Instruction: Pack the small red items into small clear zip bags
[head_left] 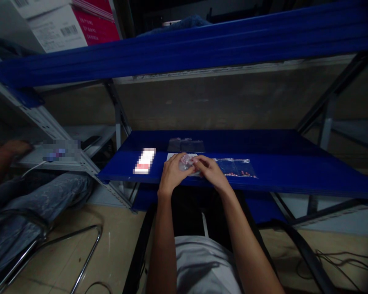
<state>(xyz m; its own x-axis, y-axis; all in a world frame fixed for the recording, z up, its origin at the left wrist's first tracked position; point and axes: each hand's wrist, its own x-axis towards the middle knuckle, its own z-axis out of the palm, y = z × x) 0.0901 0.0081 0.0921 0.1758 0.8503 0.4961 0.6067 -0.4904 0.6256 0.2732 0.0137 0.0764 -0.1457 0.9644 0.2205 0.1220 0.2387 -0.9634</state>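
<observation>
Over the front part of the blue shelf, my left hand point(172, 173) curls around a small clear plastic bag point(185, 162) with something pinkish in it. From the other side, the thumb and fingers of my right hand point(211, 170) pinch the bag's right edge. What exactly lies between those fingertips is too small to make out. Beneath both hands is a white sheet point(171, 155), mostly covered. Just right of my right hand lie flat clear zip bags point(237, 166) with small red pieces along their lower edge. Behind my hands are more flat clear bags point(186, 145).
A blurred-out, bright phone-like rectangle point(144, 161) lies left of my hands. Above runs a blue shelf beam point(184, 49), with white and red boxes point(64, 28) at upper left. Another person's arm point(6, 157) is at far left, near a metal chair frame point(88, 245).
</observation>
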